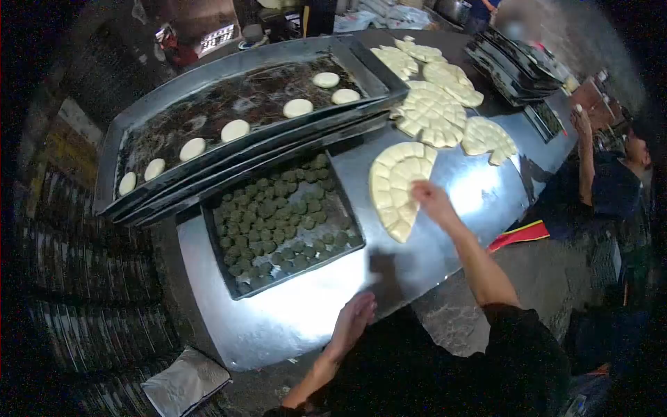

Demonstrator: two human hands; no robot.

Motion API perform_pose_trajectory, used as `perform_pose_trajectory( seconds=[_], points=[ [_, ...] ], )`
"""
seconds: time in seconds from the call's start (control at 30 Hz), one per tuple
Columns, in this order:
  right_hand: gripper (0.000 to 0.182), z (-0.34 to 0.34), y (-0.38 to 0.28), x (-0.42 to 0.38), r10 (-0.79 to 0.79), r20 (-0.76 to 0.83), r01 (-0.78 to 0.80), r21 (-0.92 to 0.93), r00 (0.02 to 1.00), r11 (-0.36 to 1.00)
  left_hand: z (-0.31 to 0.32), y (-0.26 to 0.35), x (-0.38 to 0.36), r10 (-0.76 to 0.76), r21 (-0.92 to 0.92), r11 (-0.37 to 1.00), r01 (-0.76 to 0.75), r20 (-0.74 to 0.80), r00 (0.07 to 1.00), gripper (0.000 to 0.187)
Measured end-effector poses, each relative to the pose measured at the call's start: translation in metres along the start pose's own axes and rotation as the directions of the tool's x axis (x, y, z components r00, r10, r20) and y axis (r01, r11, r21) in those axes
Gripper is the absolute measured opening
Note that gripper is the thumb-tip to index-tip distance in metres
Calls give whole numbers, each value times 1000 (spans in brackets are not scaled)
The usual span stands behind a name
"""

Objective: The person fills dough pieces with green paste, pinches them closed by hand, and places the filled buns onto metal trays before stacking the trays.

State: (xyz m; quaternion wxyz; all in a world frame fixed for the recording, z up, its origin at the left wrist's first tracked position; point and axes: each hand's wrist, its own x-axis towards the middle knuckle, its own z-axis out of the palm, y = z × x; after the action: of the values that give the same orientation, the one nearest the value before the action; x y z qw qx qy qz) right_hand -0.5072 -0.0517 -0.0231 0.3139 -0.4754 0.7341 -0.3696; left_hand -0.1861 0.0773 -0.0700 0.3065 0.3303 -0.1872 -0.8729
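Note:
My right hand (432,200) reaches over the cut edge of a fan-shaped dough sheet (397,174) scored into pieces. Its fingers are closed and touch the dough, gripping a piece at the edge. Down by the table's front edge, my left hand (353,321) is held loosely, fingers extended and slightly curled, with nothing visible in it. Between that hand and the stacked trays lies a dark square tray (283,276) of dark green filling balls (267,215). More scored dough sheets (432,111) spread across the far part of the metal table (326,306).
A stack of large metal baking trays (260,128) rises at the back left; flat round dough pieces (235,130) sit in the top one. Dark trays (511,66) are piled at the far right. A co-worker (611,177) stands at the right, one arm raised. Racked trays (90,320) line the left.

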Motion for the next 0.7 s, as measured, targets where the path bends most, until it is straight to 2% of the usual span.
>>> perform_pose_trajectory(
  seconds=[0.03,0.07,0.1,0.13,0.17,0.23,0.27,0.3,0.37,0.4,0.43,0.5,0.53,0.57,0.6,0.63,0.67,0.7],
  points=[
    [37,-17,27,20,34,-131,-16,137,991,991,1,-6,14,-40,-127,991,40,2,999,38],
    [34,-37,54,44,168,-169,-130,213,971,968,14,-3,23,-38,-119,992,37,-6,999,38],
    [36,-48,58,56,278,-203,-187,375,939,908,31,2,35,24,201,980,-8,-76,997,44],
    [24,-54,60,73,271,-315,-132,399,909,908,47,4,49,107,498,867,-29,-129,986,50],
    [24,-60,71,91,261,-296,-127,404,919,906,57,2,66,125,498,866,-37,-145,981,50],
    [17,-67,93,125,198,92,-202,731,976,651,75,-8,100,222,233,962,-143,-359,907,52],
    [26,-46,75,133,304,-44,-143,812,952,566,87,-7,114,230,163,970,-178,-390,892,55],
    [26,-46,62,134,300,-15,-163,812,954,560,92,-14,130,244,30,967,-253,-396,885,59],
    [30,-45,53,140,305,125,-305,684,944,663,118,-10,158,247,-40,950,-308,-506,827,63],
    [28,-48,70,154,339,355,-491,635,871,596,126,-2,165,236,-19,957,-288,-523,819,57],
    [28,-44,64,158,329,386,-507,621,862,598,130,4,177,244,-22,952,-305,-549,799,57],
    [17,-44,34,154,213,281,-294,285,936,912,132,10,192,185,134,982,-135,-510,840,48],
    [20,-51,27,158,128,354,-132,-12,927,991,128,3,205,335,342,925,-163,-535,776,37],
    [20,-46,32,160,120,382,-124,-14,916,992,127,-1,204,340,335,927,-169,-558,757,37],
    [22,-41,36,163,-12,429,-52,138,903,989,126,-1,206,583,717,689,-107,-460,669,38],
    [24,-37,41,167,-144,450,7,291,881,957,126,-2,209,753,949,315,17,-261,604,38],
    [31,-30,46,171,-119,463,-4,256,878,967,123,-5,218,890,995,78,-58,-43,454,33],
    [31,-28,51,177,-123,474,-2,255,872,967,122,-5,229,894,995,84,-51,-52,446,33]
  ],
)
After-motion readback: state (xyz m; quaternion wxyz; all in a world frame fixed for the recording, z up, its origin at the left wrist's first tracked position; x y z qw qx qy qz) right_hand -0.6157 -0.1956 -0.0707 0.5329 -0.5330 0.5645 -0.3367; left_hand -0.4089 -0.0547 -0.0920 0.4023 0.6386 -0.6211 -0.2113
